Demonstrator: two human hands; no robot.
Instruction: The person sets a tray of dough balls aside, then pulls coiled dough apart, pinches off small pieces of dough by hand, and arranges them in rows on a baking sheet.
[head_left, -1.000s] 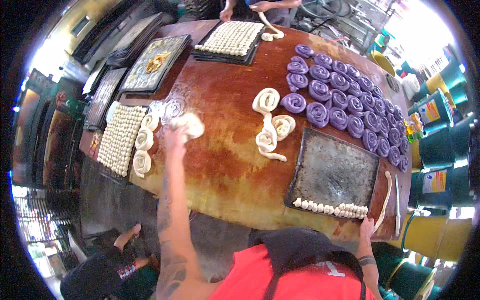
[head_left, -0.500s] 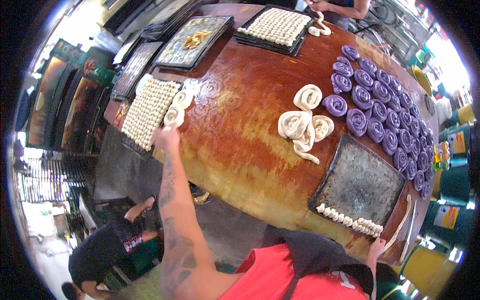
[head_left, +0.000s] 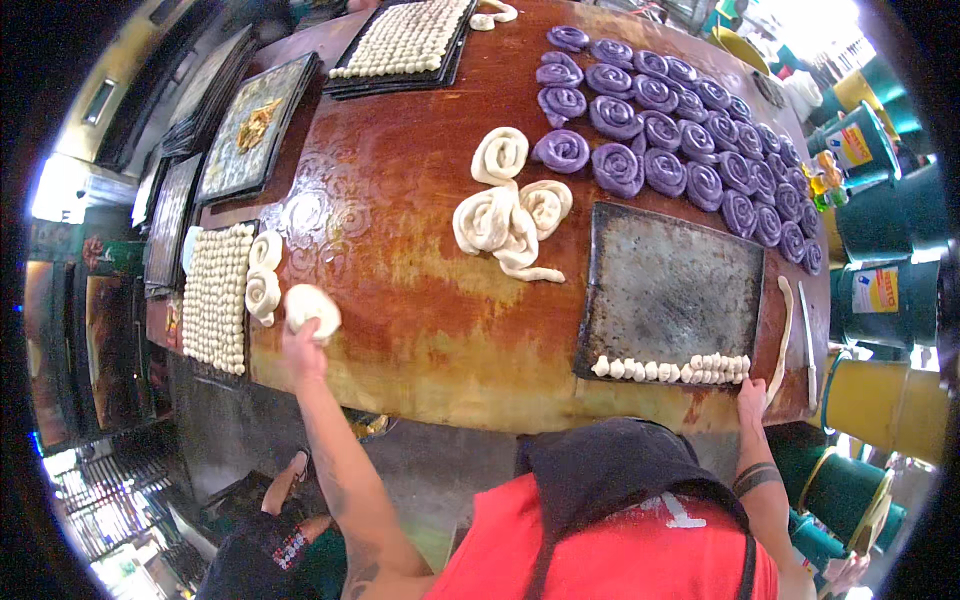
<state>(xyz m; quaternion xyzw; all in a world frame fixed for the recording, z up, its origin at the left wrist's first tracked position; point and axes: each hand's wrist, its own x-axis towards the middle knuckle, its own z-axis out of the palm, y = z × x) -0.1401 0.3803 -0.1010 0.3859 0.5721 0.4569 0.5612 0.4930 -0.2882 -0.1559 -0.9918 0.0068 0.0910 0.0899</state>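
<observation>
My left hand (head_left: 304, 345) is closed on a pale coil of dough (head_left: 313, 307), lifted over the table's near left part. Beside it lie two more white dough coils (head_left: 263, 270), along a tray of small dough balls (head_left: 215, 300). My right hand (head_left: 752, 394) is at the near right corner of a dark metal tray (head_left: 670, 280). Its fingers look closed, but what they hold is hidden. Short rows of small dough pieces (head_left: 670, 370) line that tray's near edge. A thin dough rope (head_left: 784, 335) runs from beside my right hand, with a long knife-like tool (head_left: 808, 340) alongside.
White dough coils (head_left: 495, 220) lie mid-table, one with a loose tail. Purple dough coils (head_left: 660, 130) cover the far right. Another ball-filled tray (head_left: 400, 40) and a tray with scraps (head_left: 255, 125) stand farther off. Bins (head_left: 885, 300) line the right side; a person (head_left: 260, 545) is at lower left.
My left hand has picked up a white dough coil from beside the ball-filled tray and drawn it toward me. The view has turned; my right hand stays at the tray corner.
</observation>
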